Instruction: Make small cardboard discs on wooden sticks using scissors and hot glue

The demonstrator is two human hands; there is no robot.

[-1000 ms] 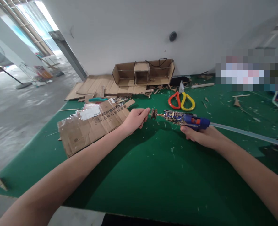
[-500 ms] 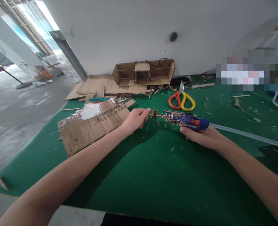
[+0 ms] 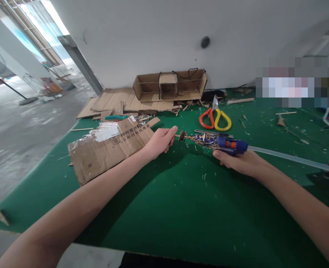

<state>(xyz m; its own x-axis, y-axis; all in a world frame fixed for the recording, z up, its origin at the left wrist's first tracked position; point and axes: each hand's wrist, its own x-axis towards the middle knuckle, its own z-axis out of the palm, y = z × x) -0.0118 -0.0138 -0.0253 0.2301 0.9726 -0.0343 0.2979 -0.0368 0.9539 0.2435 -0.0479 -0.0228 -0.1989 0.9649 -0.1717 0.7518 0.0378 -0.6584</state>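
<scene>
In my right hand is a blue hot glue gun, its body crusted with scraps and a long clear glue stick running out of its back. My left hand pinches a thin stick that carries a small brown spool-like piece. The gun's nozzle points left and is at or very near this piece; whether they touch I cannot tell. Just behind the gun lie scissors with one red and one yellow handle, and a slim metal tool.
A flattened cardboard piece with printed characters lies left of my hands. Against the wall stands an open cardboard box with a cord, over cardboard sheets. A wooden stick and scraps lie on the green tabletop.
Both hands stay almost in place. The spool-like piece looks slightly turned on its stick, and my left thumb has shifted a little.
</scene>
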